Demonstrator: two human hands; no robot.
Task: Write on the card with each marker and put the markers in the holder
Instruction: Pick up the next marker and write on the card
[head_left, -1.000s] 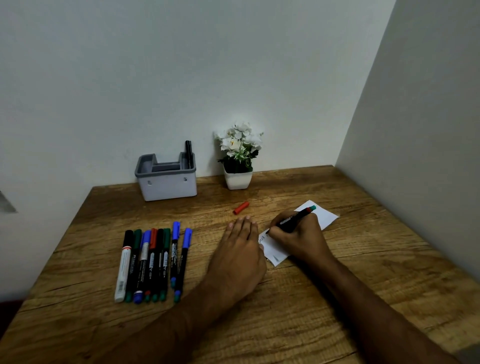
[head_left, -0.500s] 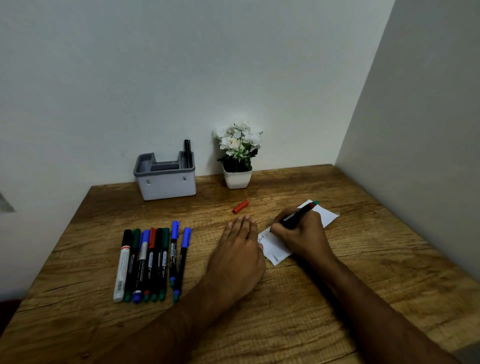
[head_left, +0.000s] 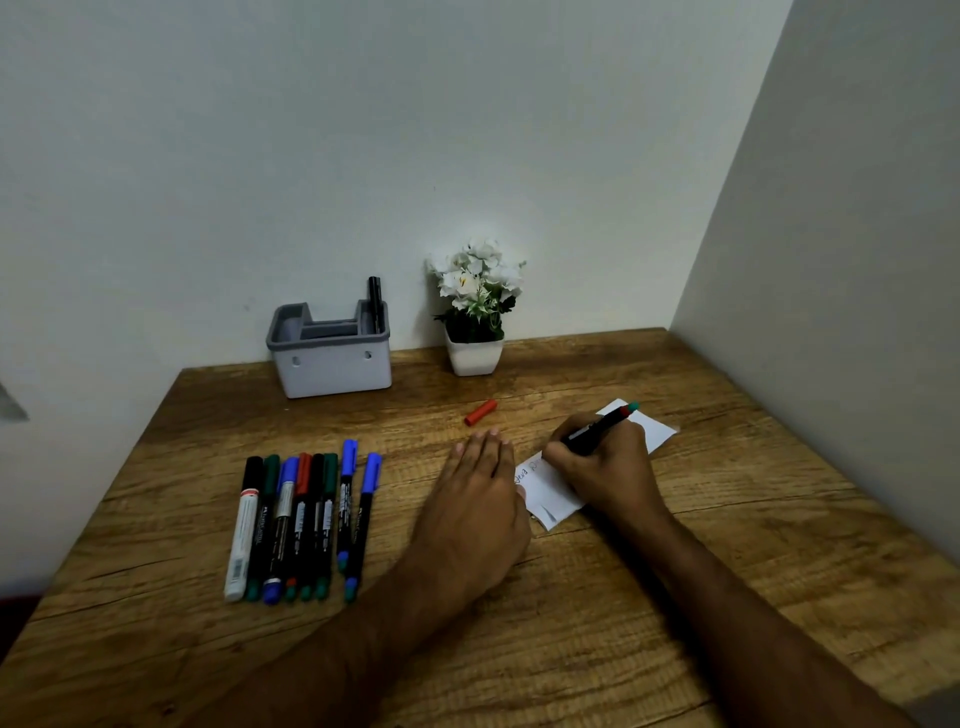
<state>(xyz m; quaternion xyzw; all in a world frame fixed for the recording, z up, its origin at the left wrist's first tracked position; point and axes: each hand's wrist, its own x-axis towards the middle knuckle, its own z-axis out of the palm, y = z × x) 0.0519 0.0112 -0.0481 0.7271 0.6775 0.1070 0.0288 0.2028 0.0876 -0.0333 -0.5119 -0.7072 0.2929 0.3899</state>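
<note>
the left hand (head_left: 475, 512) lies flat and open on the wooden table (head_left: 675, 597), pinning the white paper card (head_left: 550, 493). the right hand (head_left: 605, 467) grips a black marker (head_left: 597, 428) on the card. farther back, a loose red cap (head_left: 480, 412), then the grey plastic holder (head_left: 332, 364) with one black marker inside.

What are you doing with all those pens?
The right hand is writing on a white paper card with a black marker. The left hand lies flat, steadying the card. A loose red cap lies nearby. One black pen stands in the grey plastic holder; eight markers wait in a row.
</note>
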